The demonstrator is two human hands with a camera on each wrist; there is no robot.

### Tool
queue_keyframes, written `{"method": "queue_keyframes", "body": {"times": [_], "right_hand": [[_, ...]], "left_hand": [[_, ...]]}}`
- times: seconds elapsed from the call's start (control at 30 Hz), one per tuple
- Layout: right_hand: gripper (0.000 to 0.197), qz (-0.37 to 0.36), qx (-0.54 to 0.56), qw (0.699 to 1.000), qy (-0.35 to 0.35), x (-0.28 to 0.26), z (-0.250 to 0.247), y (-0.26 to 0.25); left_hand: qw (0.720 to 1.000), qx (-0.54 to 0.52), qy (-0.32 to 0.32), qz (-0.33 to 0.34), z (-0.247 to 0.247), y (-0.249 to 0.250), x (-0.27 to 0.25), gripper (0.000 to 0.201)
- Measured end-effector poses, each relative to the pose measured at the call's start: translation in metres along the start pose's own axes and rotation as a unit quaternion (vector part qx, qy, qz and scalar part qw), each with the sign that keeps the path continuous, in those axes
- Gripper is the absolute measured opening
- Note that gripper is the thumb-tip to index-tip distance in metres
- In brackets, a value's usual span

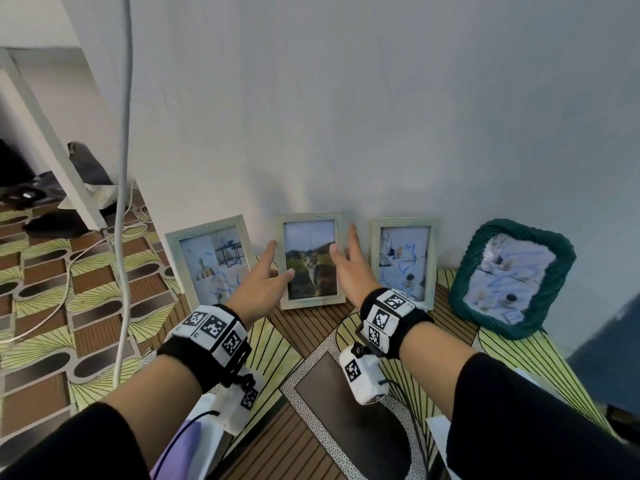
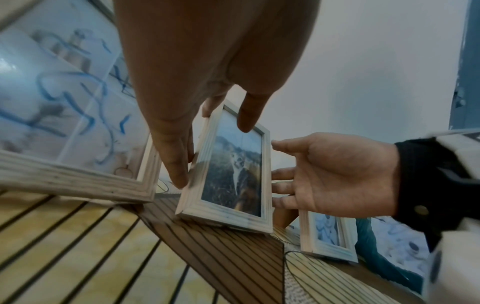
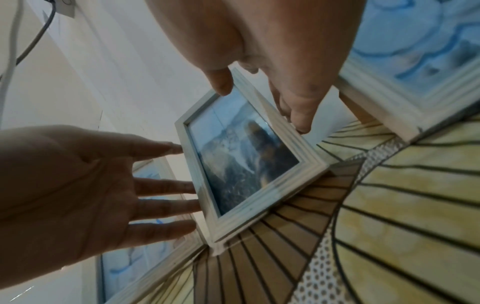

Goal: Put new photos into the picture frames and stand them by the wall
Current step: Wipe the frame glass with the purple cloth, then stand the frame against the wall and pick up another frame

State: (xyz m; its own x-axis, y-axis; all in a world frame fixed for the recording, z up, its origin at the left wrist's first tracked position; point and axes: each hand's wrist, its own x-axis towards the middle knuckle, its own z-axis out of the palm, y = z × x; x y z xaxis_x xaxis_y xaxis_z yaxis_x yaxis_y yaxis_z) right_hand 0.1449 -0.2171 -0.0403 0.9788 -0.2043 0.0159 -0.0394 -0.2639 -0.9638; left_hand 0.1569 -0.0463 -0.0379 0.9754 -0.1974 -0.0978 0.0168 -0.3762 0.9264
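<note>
A pale wooden frame (image 1: 311, 216) holding a cat photo (image 1: 311, 268) stands upright against the wall, second from the left in a row. My left hand (image 1: 266, 275) is at its left side, fingers straight along the edge and thumb on the glass. My right hand (image 1: 346, 258) mirrors it on the right side, with the fingertips at the frame's edge. The left wrist view shows the right hand (image 2: 324, 174) with its palm open and its fingertips hidden behind the frame (image 2: 189, 195). In the right wrist view the left hand's fingers (image 3: 182, 205) touch the frame's side.
A pale frame (image 1: 211, 261) leans on the wall to the left, another (image 1: 401, 258) stands to the right, and beyond that a green woven frame (image 1: 512, 275). A white cable (image 1: 123, 168) hangs at the left. White paper (image 1: 438, 441) lies on the patterned mat near my right arm.
</note>
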Motion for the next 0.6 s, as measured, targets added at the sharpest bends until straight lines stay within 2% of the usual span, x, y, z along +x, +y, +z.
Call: {"method": "queue_keyframes", "body": {"times": [0.17, 0.3, 0.37, 0.5, 0.6], "right_hand": [[0.064, 0.016, 0.008, 1.0, -0.005, -0.021, -0.007, -0.017], [0.055, -0.078, -0.073, 0.994, 0.019, -0.049, 0.013, -0.021], [0.047, -0.126, -0.076, 0.989, 0.009, -0.06, 0.028, -0.023], [0.043, -0.146, -0.08, 0.985, -0.035, -0.063, 0.062, -0.027], [0.046, -0.12, -0.059, 0.989, -0.056, -0.055, 0.082, -0.029]], "left_hand": [[1.0, 0.008, 0.003, 0.005, -0.011, 0.012, -0.031, 0.059], [0.994, -0.014, 0.091, 0.052, -0.028, 0.009, -0.06, 0.031], [0.986, -0.026, 0.147, 0.07, -0.04, 0.006, -0.07, 0.025], [0.967, -0.067, 0.228, 0.088, -0.063, -0.004, -0.074, 0.036], [0.965, -0.079, 0.244, 0.065, -0.076, -0.015, -0.071, 0.057]]}}
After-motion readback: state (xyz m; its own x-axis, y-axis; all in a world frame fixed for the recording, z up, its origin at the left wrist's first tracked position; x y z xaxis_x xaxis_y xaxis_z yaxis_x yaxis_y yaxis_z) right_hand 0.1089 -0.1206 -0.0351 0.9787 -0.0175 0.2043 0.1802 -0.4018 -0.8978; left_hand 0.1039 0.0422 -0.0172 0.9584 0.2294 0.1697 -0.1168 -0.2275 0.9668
